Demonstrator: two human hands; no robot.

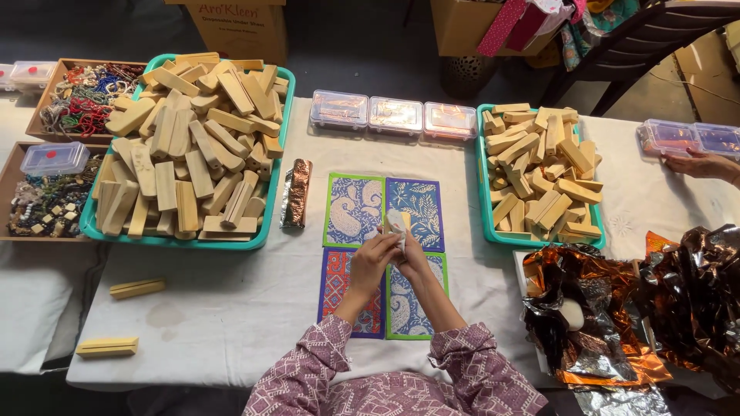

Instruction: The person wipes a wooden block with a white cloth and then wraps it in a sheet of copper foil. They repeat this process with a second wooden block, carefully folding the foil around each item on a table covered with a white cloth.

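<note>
Wood block (398, 224), small and pale, is sitting between both hands above the middle of the bench (231, 308), over four printed cards (384, 254) laid in a two-by-two block. Its long axis is running roughly up and away from the person, leaning a little to the left; only the top end is showing, so which end is which cannot be told. The left hand (373, 262) is closing around the lower part of the block, and the right hand (412, 258) is pinching its side, fingers curled; something pale, perhaps a wrap, seems to be pressed against it, but that is too small to be sure of.

Judging by the layout, the work is looking early: two teal trays, a big one (96, 231) at left and a smaller one (487, 223) at right, are both heaped with bare blocks, and two more blocks (123, 316) are lying loose near the left edge. A folded strip of foil (296, 192) is resting just beside the cards, and crumpled orange and silver foil (593, 316) is piling up at right. Three clear boxes (394, 115) are lining the far edge, bead trays (46, 192) are standing at far left, and another person's hand (697, 164) is touching clear boxes at far right.
</note>
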